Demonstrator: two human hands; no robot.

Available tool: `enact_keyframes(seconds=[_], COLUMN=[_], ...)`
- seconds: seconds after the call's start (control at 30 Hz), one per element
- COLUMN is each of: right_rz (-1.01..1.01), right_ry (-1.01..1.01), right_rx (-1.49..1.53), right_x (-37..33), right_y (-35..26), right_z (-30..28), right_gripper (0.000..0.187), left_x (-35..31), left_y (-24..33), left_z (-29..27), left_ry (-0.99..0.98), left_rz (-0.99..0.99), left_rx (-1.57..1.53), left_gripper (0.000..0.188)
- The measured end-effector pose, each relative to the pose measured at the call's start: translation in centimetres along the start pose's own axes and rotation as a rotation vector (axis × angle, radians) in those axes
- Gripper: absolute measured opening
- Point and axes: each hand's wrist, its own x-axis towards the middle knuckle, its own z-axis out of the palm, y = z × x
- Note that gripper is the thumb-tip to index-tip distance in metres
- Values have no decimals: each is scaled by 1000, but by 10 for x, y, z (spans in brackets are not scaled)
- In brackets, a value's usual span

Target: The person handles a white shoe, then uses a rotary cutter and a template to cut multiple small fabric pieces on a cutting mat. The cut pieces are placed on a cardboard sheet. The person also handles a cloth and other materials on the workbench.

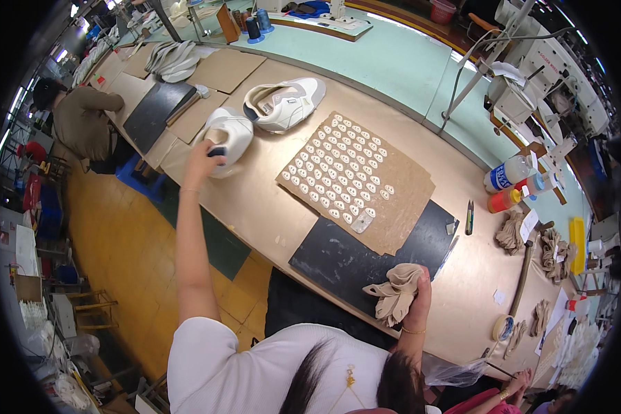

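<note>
My left hand (204, 163) reaches out to the far left, its fingers closed on the heel edge of a white sneaker (236, 135). That shoe looks slightly blurred. Beside it stands a second white sneaker (290, 103) with grey panels. Close to my body, my right hand (418, 303) grips a bundle of beige shoe pieces (397, 290), fanned out like petals above the table's near edge. Between the hands lies a brown cardboard sheet (410, 186) bearing rows of small white pieces with holes. It partly overlaps a black mat (345, 262).
Bottles (509, 174) stand at the right, near beige bundles (509, 233) and a tape roll (503, 328). A green-handled tool (470, 218) lies beside the mat. Sewing machines (517, 96) line the far side. One person (83, 121) works at far left; another person's hands (517, 386) show lower right.
</note>
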Motion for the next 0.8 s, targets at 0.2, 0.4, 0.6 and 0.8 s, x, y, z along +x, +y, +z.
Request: enact_keyframes(seconds=[0.2,0.4,0.6,0.8], right_rz=[13,10,-13,-35], right_ry=[10,7,30,84], right_rx=[-30,-33,-34,-36], right_x=[4,4,5,4], right_y=[-2,-2,0,3], right_z=[-8,-6,-2,-7], right_gripper=[37,39,40,38], left_x=[7,55,109,131], left_y=[58,88,82,96], left_z=[-64,-36,-5,4], left_ry=[339,153,-216,-414], left_rz=[6,657,582,540], left_rx=[-163,125,283,314], left_gripper=[39,42,36,51])
